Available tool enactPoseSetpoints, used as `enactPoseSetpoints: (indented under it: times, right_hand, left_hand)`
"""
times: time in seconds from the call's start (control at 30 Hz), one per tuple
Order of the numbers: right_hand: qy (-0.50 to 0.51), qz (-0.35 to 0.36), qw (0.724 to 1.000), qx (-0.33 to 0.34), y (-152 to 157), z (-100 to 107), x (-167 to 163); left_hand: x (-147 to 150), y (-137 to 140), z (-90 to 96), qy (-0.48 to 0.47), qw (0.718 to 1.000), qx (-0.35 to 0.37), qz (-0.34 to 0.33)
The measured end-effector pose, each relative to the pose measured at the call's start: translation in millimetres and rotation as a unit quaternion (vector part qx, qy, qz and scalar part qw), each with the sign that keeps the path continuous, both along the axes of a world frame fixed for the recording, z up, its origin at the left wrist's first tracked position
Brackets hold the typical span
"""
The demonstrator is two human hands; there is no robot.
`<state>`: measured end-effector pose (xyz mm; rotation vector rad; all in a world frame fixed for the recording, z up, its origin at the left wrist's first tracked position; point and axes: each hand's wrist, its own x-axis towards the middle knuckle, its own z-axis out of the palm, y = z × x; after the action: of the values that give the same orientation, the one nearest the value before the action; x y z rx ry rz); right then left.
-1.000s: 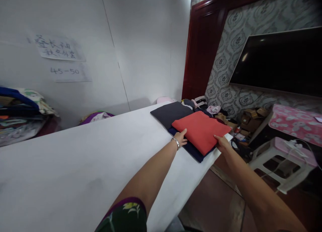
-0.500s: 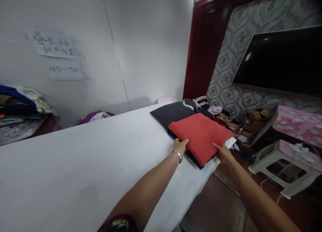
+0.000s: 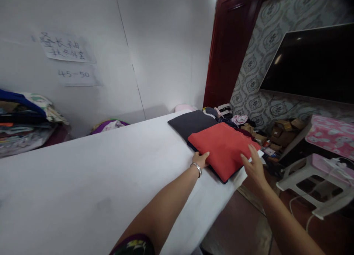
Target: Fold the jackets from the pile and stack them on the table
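Observation:
A folded red garment (image 3: 221,148) lies on a dark folded garment near the right end of the white table (image 3: 110,173). Beside it, further back, is a folded dark grey garment (image 3: 192,123). My left hand (image 3: 200,159), with a silver bangle on its wrist, grips the red garment's left edge, thumb on top and the other fingers hidden below. At the garment's right edge, my right hand (image 3: 253,167) is raised with its fingers apart and holds nothing; whether its fingertips touch the cloth I cannot tell.
Clothes (image 3: 239,119) are heaped beyond the table's far right corner. A plastic stool (image 3: 318,181) with a cable stands at the right, near cardboard boxes (image 3: 284,131). More clothes (image 3: 24,126) are piled at the left. Paper signs (image 3: 68,50) hang on the white wall.
My right hand has let go of the red garment's edge and lifted, its fingers now spread. My left hand keeps its grip. The view has shifted slightly.

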<state>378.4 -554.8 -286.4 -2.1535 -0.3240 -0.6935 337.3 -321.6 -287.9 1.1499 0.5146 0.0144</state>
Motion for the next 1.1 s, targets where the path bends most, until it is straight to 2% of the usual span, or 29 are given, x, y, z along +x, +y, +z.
enactPoseSetpoints:
  times: [0.13, 0.27, 0.33, 0.47, 0.53, 0.63, 0.73, 0.83, 0.9, 0.97, 1.03, 1.1]
  right_hand:
    - [-0.043, 0.048, 0.984, -0.167, 41, 34, 40]
    - [0.038, 0.003, 0.952, -0.304, 74, 56, 94]
    - [0.115, -0.011, 0.927, -0.357, 82, 54, 116]
    - [0.226, -0.012, 0.87, -0.439, 88, 33, 137]
    - [0.221, -0.017, 0.864, -0.452, 88, 23, 140]
    - [0.195, -0.011, 0.879, -0.435, 85, 16, 141]
    - [0.183, -0.01, 0.89, -0.417, 82, 19, 141]
    - [0.204, -0.015, 0.889, -0.409, 88, 26, 136]
    - [0.229, 0.022, 0.884, -0.407, 99, 30, 126]
    - [0.239, 0.091, 0.882, -0.396, 112, 31, 107]
    - [0.226, 0.147, 0.889, -0.371, 125, 29, 83]
    - [0.188, 0.168, 0.904, -0.346, 134, 24, 56]
  left_hand:
    - [-7, 2, 4.1, 0.025, 0.999, 0.016, -0.025]
    - [-25, 15, 4.5, 0.044, 0.997, 0.02, -0.057]
    - [-36, 24, 1.6, 0.05, 0.996, 0.018, -0.072]
    - [-56, 37, -6.6, 0.064, 0.994, 0.012, -0.086]
    - [-63, 41, -8.9, 0.067, 0.994, 0.007, -0.087]
    - [-72, 42, -8.9, 0.069, 0.993, 0.003, -0.092]
    - [-82, 42, -6.9, 0.072, 0.992, 0.005, -0.1]
    - [-95, 45, -5.5, 0.074, 0.991, 0.006, -0.113]
    - [-104, 49, -5.4, 0.074, 0.99, 0.005, -0.119]
    - [-113, 55, -5.3, 0.074, 0.991, 0.004, -0.115]
    - [-121, 62, -4.5, 0.074, 0.992, 0.003, -0.107]
    - [-130, 69, -2.3, 0.074, 0.992, 0.001, -0.1]
